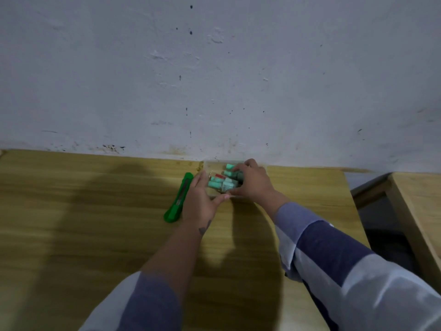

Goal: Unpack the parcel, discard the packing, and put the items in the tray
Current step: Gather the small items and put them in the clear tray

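Observation:
A small clear plastic tray (211, 164) sits on the wooden table against the wall. Inside lie several small mint-green tubes (217, 183), one item showing a red patch. My left hand (201, 199) holds the tray's left and near side, thumb along its front edge. My right hand (253, 181) reaches into the tray from the right, its fingers curled over a dark green tube (238, 175) among the others. Part of the tray's right side is hidden under that hand.
A green utility knife (179, 199) lies on the wooden table (95, 211) just left of my left hand. The white wall stands right behind the tray. A second wooden table (420, 211) sits to the right across a dark gap.

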`<state>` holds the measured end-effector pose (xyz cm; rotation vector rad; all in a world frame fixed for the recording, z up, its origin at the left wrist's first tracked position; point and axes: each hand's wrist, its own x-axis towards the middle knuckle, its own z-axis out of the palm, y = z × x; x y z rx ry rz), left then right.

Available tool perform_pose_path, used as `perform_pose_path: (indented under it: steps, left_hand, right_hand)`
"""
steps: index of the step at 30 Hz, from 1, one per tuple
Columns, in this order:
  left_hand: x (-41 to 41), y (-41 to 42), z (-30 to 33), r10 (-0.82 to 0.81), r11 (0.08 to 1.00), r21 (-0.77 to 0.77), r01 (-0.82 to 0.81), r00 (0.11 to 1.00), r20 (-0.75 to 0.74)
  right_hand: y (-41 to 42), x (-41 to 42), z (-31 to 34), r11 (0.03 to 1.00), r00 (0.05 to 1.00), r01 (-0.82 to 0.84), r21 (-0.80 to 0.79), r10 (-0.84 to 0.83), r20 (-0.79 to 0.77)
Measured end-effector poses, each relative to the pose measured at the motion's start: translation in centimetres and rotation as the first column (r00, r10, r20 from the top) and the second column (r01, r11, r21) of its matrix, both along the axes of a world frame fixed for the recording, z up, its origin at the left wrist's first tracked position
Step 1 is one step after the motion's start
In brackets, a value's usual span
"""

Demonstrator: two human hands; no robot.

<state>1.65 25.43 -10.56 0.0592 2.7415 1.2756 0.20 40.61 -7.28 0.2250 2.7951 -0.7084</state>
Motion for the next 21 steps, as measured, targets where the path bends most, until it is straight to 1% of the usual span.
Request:
perform_pose_path:
  steps: [3,5,7,10,12,14,17,21]
  left_hand:
    - [0.1,0.0,-0.1,0.004,1.0,0.0,-0.004,1.0,-0.017]
    - [0.1,0.0,-0.2,0.011,1.0,0.016,-0.011,1.0,-0.01]
    - [0.0,0.1,-0.4,0.012,1.0,0.016,-0.012,1.0,-0.01]
    - [-0.1,0.0,-0.6,0.011,1.0,0.007,-0.011,1.0,0.001]
    - [-0.1,0.0,-0.7,0.018,1.0,0.016,-0.018,1.0,0.005]
    - [-0.2,0.1,-0.8,0.03,0.999,0.019,-0.03,1.0,0.006]
    - [-0.2,0.2,-0.9,0.037,0.999,0.025,-0.037,0.999,0.002]
    - [-0.2,0.1,-0.8,0.017,1.0,-0.013,-0.017,1.0,-0.006]
  right_hand:
    - [0.0,0.0,0.2,0.998,0.999,0.046,-0.043,-0.046,0.02]
    - [-0.3,0.0,0.3,0.984,0.987,0.159,-0.08,-0.159,0.01]
    - [-0.5,0.0,0.2,0.957,0.961,0.278,-0.089,-0.276,0.033]
    - [-0.9,-0.1,-0.2,0.928,0.938,0.346,-0.139,-0.336,0.087]
    - [-1.2,-0.2,-0.4,0.905,0.923,0.385,-0.18,-0.374,0.095]
    - [-1.4,-0.4,-0.6,0.897,0.919,0.394,-0.202,-0.381,0.101]
    - [-1.6,-0.6,-0.9,0.915,0.937,0.348,-0.203,-0.332,0.11]
    - [-1.3,-0.2,-1.0,0.933,0.957,0.288,-0.215,-0.274,0.09]
